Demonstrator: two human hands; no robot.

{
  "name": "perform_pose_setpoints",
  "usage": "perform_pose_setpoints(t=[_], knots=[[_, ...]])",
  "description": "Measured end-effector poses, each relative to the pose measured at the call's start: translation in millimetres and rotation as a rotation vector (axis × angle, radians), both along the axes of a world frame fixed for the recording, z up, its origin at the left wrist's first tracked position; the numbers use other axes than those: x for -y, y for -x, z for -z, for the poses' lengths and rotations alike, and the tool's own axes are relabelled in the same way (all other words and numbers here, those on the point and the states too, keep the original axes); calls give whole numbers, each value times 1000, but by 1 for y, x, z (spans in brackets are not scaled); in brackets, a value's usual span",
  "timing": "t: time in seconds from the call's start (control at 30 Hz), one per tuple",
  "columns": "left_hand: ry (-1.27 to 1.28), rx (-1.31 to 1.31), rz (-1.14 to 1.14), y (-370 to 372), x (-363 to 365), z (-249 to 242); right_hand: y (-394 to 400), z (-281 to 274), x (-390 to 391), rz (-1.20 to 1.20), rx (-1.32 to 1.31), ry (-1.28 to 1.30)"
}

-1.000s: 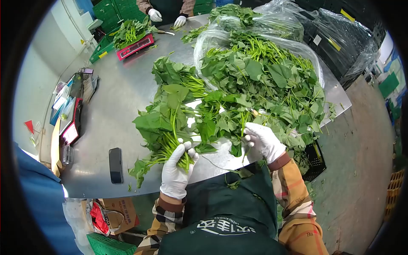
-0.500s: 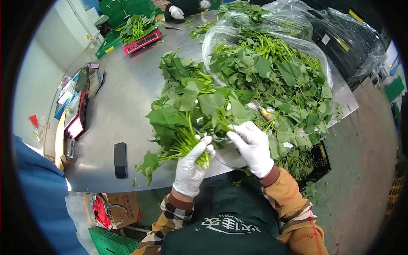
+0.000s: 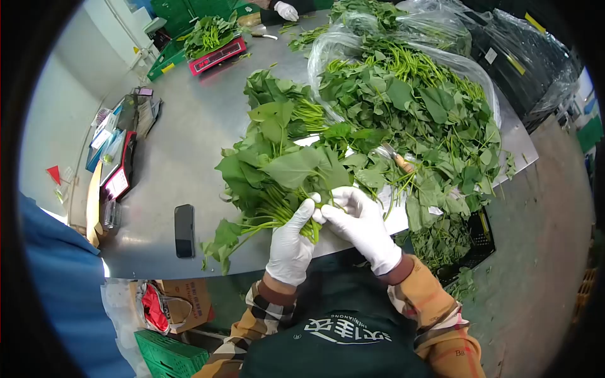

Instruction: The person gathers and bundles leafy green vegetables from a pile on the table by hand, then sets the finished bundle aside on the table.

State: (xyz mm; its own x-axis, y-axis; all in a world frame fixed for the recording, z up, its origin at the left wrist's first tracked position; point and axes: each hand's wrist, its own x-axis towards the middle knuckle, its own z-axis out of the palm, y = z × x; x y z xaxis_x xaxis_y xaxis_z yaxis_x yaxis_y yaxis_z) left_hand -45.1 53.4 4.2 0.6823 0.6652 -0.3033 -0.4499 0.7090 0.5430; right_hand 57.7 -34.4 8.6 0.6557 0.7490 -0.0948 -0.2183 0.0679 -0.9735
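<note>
In white gloves, my left hand (image 3: 290, 247) is wrapped round the stems of a bunch of leafy greens (image 3: 277, 200), broad leaves pointing away from me over the near table edge. My right hand (image 3: 360, 222) meets it from the right, thumb and fingers pinched on stems at the bunch's side; its fingertips partly cover what they hold. Right behind the bunch more cut greens (image 3: 305, 116) lie on the table. A knife with a wooden handle (image 3: 403, 164) rests among the leaves of the big heap (image 3: 403, 107), which spills from a clear plastic bag (image 3: 328, 47).
A phone (image 3: 184, 230) lies on the metal table (image 3: 170, 145). Greens sit on a red scale (image 3: 217, 55) at the back left, near another knife (image 3: 265, 36). Another person's gloved hand (image 3: 287, 11) shows at the far edge. A black crate (image 3: 482, 236) with leaves stands below right.
My right hand has come left against the bunch, bringing its stems and leaves to it. The view has shifted slightly. Only one of the other person's hands shows clearly now.
</note>
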Motion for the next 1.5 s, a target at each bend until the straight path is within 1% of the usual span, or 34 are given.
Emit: perform_pose_setpoints(t=[0.1, 0.13, 0.23, 0.3, 0.43, 0.47, 0.5, 0.53, 0.57, 0.6, 0.63, 0.73, 0.77, 0.8, 0.83, 0.87, 0.9, 0.93, 0.97, 1.03, 1.07, 1.1, 1.17, 1.2, 1.23, 1.3, 1.33, 1.43, 1.47, 1.5], knots=[[-93, 87, 203, 5, -4, 2, -16, -5, 9, -299, -302, 144], [-103, 94, 222, 7, -5, 1, -17, 0, 11, -315, -395, 152], [-117, 113, 267, 11, -5, 0, -20, 2, 15, -341, -394, 101], [-108, 127, 285, 12, -6, 6, -18, 6, 14, -264, -408, 61], [-165, 5, 155, 8, 1, 14, -11, 6, 12, -94, -465, 42], [-186, -7, 145, 9, 2, 19, -11, 10, 12, -93, -367, 49], [-206, -20, 136, 8, 3, 17, -8, 17, 11, -55, -327, -2], [-113, -127, 3, 7, 11, 8, -3, 25, 10, -18, -285, -53], [-111, -62, -25, 4, 13, 5, 0, 29, 9, 18, -242, -104], [-108, 3, -55, 0, 14, 4, 1, 15, 10, 31, -492, -154], [-105, 67, -85, -3, 13, 3, 2, 12, 11, 57, -472, -162], [305, 290, -30, 11, -15, 25, 1, 9, 19, 132, -417, -183], [334, 459, 4, 12, -33, 31, -8, 14, 28, 184, -219, -113], [337, 421, -24, 16, -46, 32, -22, 9, 47, 193, 26, 54], [339, 383, -52, 20, -57, 31, -33, -6, 60, 262, -199, -237], [341, 319, -110, 23, -63, 28, -53, -9, 75, 377, -447, -451], [258, 306, -102, 25, -62, 18, -75, -8, 94, 531, -566, -642], [234, 298, -112, 25, -61, 19, -100, -7, 113, 486, -547, -893], [209, 294, -117, 22, -59, 20, -104, -33, 121, 597, -610, -901], [264, 292, -66, 12, -44, 9, -92, -59, 117, 539, -544, -736], [220, 259, -55, 8, -33, 4, -88, -48, 112, 434, -423, -582], [198, 253, -38, 3, -27, 10, -82, -38, 107, 331, -303, -429], [50, 199, 27, -3, -9, 1, -43, -47, 82, 137, -25, 15], [-32, 168, 56, -4, -3, 7, -28, -33, 69, 70, 119, 41], [-45, 148, 69, -3, 1, 12, -17, -10, 58, 1, 263, 64], [-77, 104, 94, 2, 7, 18, -5, 14, 45, -55, 136, 64], [-236, -9, 149, 6, 8, 14, 0, 17, 41, -36, 32, 83], [-176, -75, 148, 9, 8, 11, 6, 6, 41, -55, 94, 125], [-178, -43, 132, 14, 5, 33, 7, 2, 41, -73, 183, 156], [-122, 27, 164, 13, 6, 28, 8, -1, 42, -90, 273, 189]])
